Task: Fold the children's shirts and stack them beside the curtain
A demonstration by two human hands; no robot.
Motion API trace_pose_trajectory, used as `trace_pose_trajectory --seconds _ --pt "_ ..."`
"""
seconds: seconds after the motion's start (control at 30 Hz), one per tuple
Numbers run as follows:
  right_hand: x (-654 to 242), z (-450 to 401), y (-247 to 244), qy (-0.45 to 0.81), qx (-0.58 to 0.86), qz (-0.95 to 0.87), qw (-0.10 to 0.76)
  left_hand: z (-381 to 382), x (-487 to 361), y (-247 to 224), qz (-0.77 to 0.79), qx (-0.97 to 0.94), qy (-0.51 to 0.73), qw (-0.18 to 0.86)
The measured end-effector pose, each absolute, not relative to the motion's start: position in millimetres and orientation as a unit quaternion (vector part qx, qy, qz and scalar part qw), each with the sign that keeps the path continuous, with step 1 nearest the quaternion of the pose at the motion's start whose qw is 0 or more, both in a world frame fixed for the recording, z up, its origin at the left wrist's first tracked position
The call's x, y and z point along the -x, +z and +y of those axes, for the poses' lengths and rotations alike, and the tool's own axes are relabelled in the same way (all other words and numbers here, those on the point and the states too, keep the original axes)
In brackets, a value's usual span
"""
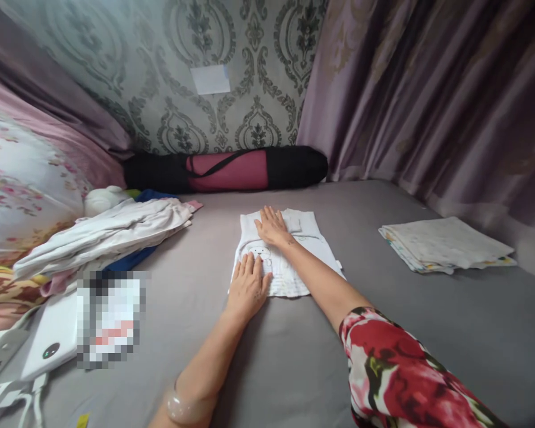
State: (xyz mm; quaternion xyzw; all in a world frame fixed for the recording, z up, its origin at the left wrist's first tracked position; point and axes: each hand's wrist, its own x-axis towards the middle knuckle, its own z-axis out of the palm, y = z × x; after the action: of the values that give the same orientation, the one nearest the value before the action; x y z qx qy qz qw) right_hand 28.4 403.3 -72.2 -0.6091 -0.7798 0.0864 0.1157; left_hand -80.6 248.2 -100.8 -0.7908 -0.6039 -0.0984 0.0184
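Note:
A small white garment [289, 270] with a printed animal face lies spread on the grey bed sheet, parts of it folded inward near its far end. My left hand [248, 283] rests flat on its near left part, fingers stretched out. Farther up, my right hand [273, 227] lies palm down across the folded part, its fingers apart. Neither hand grips the cloth. The fabric directly beneath both palms is hidden.
Folded cloths [446, 241] lie stacked at the right. Heaped clothes [116, 229] are at the left, near a white power bank [53, 333], a power strip [2, 351] and cables. A black and maroon bag [227, 169] stretches along the wall.

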Motion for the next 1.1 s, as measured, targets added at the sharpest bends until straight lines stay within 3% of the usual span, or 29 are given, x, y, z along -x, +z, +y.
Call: trace_pose_trajectory --seconds 0.23,0.43,0.73,0.97,1.1 --pt "-46.2 404.2 -81.0 0.15 0.586 -0.786 0.126 247.9 79.9 -92.0 -0.614 0.786 -0.071 -0.029" --pt "-89.9 364.2 -62.6 0.17 0.522 -0.818 0.173 246.0 79.6 -85.2 -0.584 0.798 -0.143 -0.022" --pt "-140.0 251.0 -75.4 0.082 0.53 -0.842 0.065 232.4 59.7 -85.2 -0.493 0.863 -0.103 -0.042" --pt "-132.2 241.3 -82.5 0.072 0.546 -0.832 0.069 234.2 57.1 -82.9 -0.494 0.865 -0.033 -0.082" --pt "-142.9 244.4 -76.7 0.132 0.515 -0.845 0.061 237.8 63.4 -82.0 -0.471 0.874 -0.045 -0.108"
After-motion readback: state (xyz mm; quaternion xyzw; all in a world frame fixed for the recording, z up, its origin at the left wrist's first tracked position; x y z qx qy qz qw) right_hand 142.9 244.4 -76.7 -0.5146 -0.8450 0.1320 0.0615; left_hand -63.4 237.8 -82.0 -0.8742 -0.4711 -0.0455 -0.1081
